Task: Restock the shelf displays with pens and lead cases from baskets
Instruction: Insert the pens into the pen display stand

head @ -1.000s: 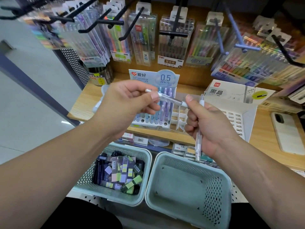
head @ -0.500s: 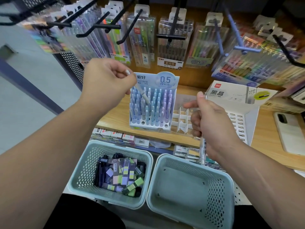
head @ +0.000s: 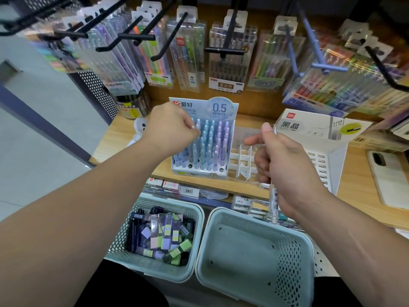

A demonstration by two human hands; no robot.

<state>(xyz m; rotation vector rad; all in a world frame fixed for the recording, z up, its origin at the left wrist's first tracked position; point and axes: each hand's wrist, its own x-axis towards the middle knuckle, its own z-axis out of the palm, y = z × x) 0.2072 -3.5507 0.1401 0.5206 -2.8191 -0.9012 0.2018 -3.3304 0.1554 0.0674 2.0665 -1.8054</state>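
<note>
Left hand (head: pixel 170 129) is clenched at the left edge of the 0.5 mm pen display (head: pixel 223 107), pinching a white-tipped pen (head: pixel 193 127). If it misses the slot, it jams against its neighbours. Knuckles hide its barrel and the target hole.

Right of the display, the right hand (head: pixel 285 167) grips a clear pen (head: pixel 273 202) upright. A slack hold would drop it into the basket (head: pixel 239 258) below. Lead cases (head: pixel 163 235) wait below-left.

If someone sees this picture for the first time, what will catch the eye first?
The two hands in the middle come first: the left hand pinches a pen over the blue 0.5 mm pen display on the shelf, and the right hand grips a clear pen upright beside it. Below them, the left basket holds a heap of lead cases.
</note>
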